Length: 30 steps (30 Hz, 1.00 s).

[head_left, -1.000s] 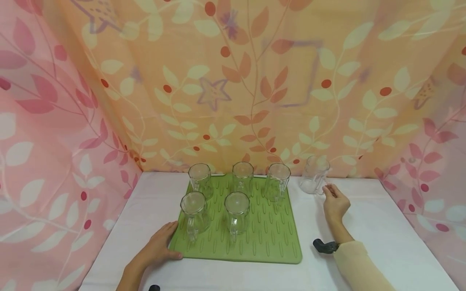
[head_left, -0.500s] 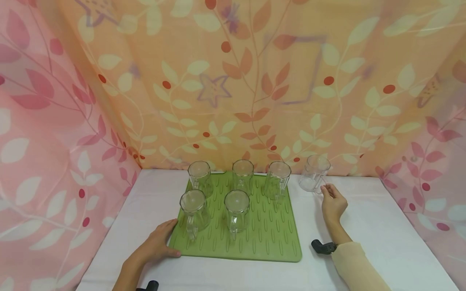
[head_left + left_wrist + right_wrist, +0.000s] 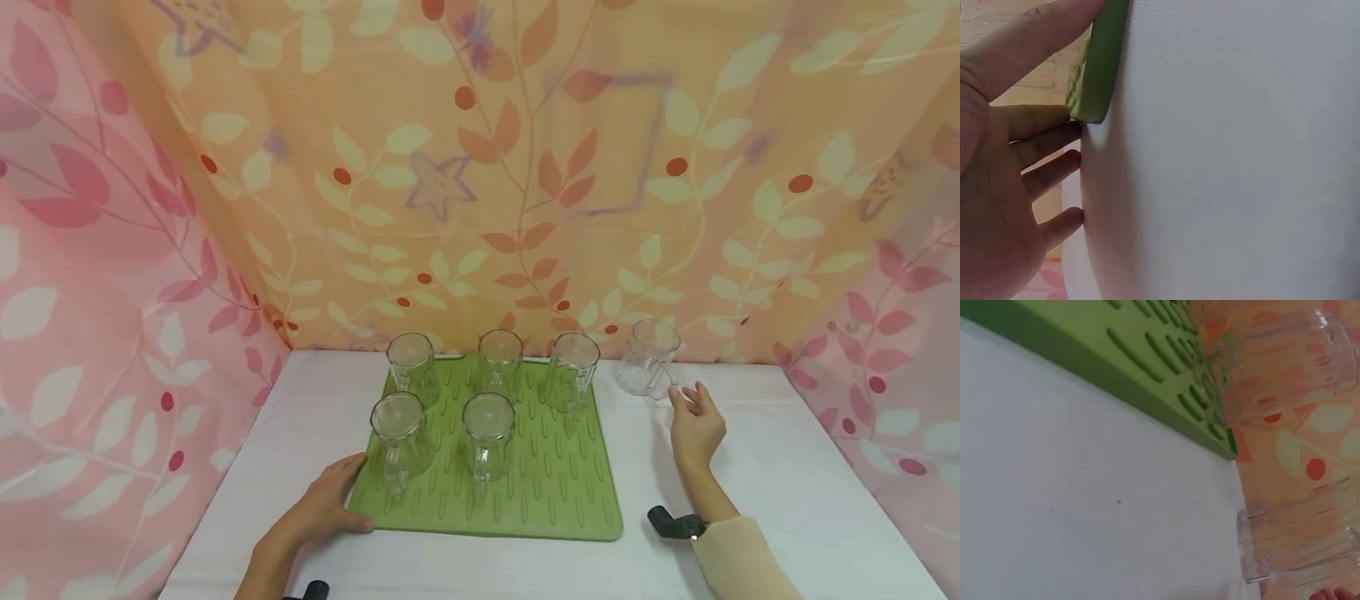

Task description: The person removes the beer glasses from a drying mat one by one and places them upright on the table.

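Note:
A clear glass mug (image 3: 649,357) stands on the white tablecloth at the back right, beside the green ridged mat (image 3: 555,492). My right hand (image 3: 697,425) is just in front of its handle, thumb and fingers spread loosely apart. In the right wrist view the same mug (image 3: 1297,537) appears at lower right, and only fingertips (image 3: 1335,594) show beneath it. My left hand (image 3: 322,504) rests at the mat's front left corner, thumb along the front edge and fingers along the left side. The left wrist view shows those fingers (image 3: 1047,137) extended against the mat's edge (image 3: 1100,75).
Several matching glass mugs stand on the mat: a back row including one at its right end (image 3: 573,375), and two in front, left (image 3: 401,442) and middle (image 3: 489,442). Behind the table hangs a patterned orange curtain (image 3: 517,208); pink curtains (image 3: 112,333) close the sides.
My right hand has let go of the mug's handle and drawn back slightly right, its fingers loosening. The mug and my left hand stay in place.

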Motion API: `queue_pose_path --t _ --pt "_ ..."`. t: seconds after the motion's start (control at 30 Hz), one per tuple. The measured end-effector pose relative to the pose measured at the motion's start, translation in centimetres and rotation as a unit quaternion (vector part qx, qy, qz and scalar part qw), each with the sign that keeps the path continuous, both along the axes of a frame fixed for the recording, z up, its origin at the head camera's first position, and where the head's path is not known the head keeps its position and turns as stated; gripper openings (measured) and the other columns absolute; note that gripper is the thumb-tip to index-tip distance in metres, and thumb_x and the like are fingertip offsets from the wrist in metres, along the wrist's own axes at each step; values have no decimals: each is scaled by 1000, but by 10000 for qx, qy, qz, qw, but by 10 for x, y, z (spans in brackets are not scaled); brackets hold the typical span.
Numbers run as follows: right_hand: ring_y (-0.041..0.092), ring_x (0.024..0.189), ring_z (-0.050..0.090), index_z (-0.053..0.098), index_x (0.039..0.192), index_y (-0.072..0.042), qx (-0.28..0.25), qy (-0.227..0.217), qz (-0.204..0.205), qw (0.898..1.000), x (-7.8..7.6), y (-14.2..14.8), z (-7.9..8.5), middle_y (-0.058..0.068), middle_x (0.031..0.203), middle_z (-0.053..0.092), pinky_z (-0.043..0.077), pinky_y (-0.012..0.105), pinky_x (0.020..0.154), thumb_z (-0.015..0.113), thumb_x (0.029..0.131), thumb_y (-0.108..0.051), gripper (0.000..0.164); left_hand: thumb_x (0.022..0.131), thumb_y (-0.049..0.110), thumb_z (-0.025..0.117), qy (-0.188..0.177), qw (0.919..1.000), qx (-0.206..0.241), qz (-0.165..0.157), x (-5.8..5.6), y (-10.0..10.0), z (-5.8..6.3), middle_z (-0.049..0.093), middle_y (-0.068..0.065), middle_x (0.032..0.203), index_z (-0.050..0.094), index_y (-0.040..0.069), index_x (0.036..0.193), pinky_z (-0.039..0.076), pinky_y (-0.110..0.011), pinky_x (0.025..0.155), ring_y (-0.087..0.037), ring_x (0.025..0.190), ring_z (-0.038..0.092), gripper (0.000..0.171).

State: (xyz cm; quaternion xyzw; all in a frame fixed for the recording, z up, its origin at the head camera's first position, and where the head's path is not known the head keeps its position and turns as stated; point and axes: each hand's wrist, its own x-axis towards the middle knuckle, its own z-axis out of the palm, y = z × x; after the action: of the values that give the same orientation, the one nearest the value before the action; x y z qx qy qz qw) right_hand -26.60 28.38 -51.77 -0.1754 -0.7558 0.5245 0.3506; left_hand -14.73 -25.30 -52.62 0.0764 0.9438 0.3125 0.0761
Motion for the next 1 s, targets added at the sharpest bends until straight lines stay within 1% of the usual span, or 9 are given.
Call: queue_pose_path --t 0.13,0.27,0.4,0.53,0.63,0.73,0.83,0.93,1.0 --pt "-11 75 53 55 125 -1 -200 -19 267 9994 13 -7 16 19 110 63 43 3 64 69 82 -21 50 49 38 86 -62 10000 -39 38 0 0 0 36 -21 140 36 -4 137 23 -60 103 -43 129 27 109" --pt "-10 78 56 57 123 -1 -116 -53 665 9977 25 -16 29 18 112 62 45 3 66 69 82 -22 47 49 38 86 -103 9999 47 62 0 1 -1 35 -21 141 35 -3 137 22 -61 103 -43 129 26 110" --pt "-9 79 57 58 120 1 -23 -33 1149 9934 39 -27 43 18 112 62 45 3 64 69 82 -16 43 48 38 86 -138 9997 167 100 0 0 -2 35 -22 141 35 -3 137 22 -62 102 -44 129 26 110" --pt "-6 80 58 57 117 9 -68 59 1650 9863 56 -46 64 24 110 61 46 4 66 68 81 -7 41 48 40 86 -107 9998 120 138 0 -2 -2 35 -22 140 36 -1 137 22 -62 102 -44 129 26 111" --pt "-4 81 59 56 116 12 -8 -30 1976 9803 66 -61 75 27 107 61 46 5 69 67 82 -3 39 47 41 85 -68 9998 93 147 0 -4 -4 35 -22 140 36 -1 138 23 -62 102 -45 129 26 111" --pt "-1 83 60 56 116 12 -14 -188 2253 9741 73 -71 77 27 105 61 47 6 72 66 82 -2 38 47 42 85 -99 9998 126 154 1 -5 -5 35 -22 140 35 0 138 22 -63 101 -45 129 26 112" --pt "1 86 60 57 117 8 -160 -295 2502 9676 76 -76 70 24 107 62 48 8 73 67 82 -4 38 47 43 85 -139 9997 150 154 1 -5 -5 34 -22 140 35 0 138 22 -63 101 -45 129 26 113" --pt "2 87 61 58 117 5 -209 -228 2796 9596 76 -79 61 23 107 62 49 11 74 68 81 -7 39 46 43 85 -163 9996 179 155 1 -4 -5 34 -22 141 35 0 138 22 -63 101 -45 129 25 113" --pt "2 89 61 59 117 3 -147 -136 3018 9532 77 -82 57 21 107 63 51 13 74 68 81 -9 39 46 42 85 -175 9995 197 161 1 -3 -4 34 -22 141 35 1 138 22 -63 101 -45 129 25 112"
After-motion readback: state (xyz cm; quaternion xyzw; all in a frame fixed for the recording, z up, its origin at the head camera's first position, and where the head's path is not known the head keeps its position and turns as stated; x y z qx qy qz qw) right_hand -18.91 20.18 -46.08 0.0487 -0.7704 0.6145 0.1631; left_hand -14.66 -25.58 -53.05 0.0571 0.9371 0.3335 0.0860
